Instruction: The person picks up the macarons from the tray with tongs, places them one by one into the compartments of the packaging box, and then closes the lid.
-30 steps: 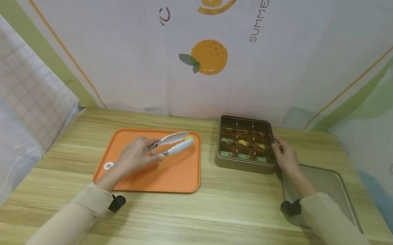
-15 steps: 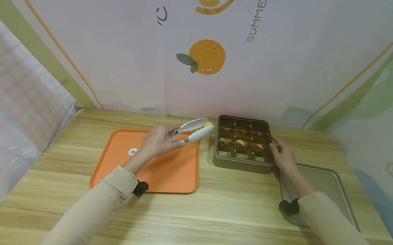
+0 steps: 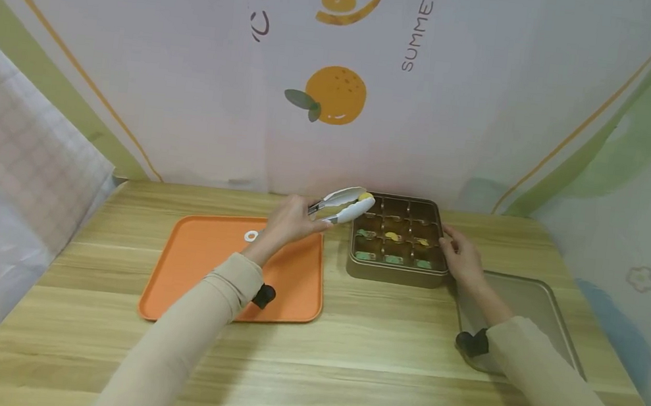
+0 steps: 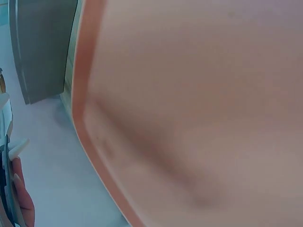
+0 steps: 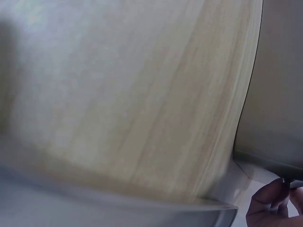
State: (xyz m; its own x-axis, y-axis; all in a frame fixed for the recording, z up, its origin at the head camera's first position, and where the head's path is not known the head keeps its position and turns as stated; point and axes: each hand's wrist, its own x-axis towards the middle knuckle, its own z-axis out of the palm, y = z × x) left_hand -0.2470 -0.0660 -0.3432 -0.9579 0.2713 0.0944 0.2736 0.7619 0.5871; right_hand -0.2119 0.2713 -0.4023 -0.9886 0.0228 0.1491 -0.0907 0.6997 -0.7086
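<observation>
My left hand (image 3: 290,224) grips metal tongs with white tips (image 3: 356,211). Between those tips is a small yellow piece (image 3: 365,196), its kind too small to tell. The tongs' tips are over the back left corner of a square bronze-coloured tin (image 3: 395,274). Inside the tin, a divider forms several compartments, some with green pieces (image 3: 393,260) and yellow pieces (image 3: 393,236) in the middle and front rows. On the tin's right side, my right hand (image 3: 462,260) holds the rim and wall. In the right wrist view its curled fingers (image 5: 267,201) meet the tin's edge.
Under my left forearm lies an orange tray (image 3: 206,263), with a white ring (image 3: 251,236) showing above it. A flat grey-bronze lid or tray (image 3: 517,309) lies to the right, partly under my right arm. A printed curtain (image 3: 427,141) hangs behind the wooden table (image 3: 347,337).
My left hand has carried the tongs and yellow piece rightward and away from me, from over the orange tray to the tin's back left corner. My right hand stays on the tin.
</observation>
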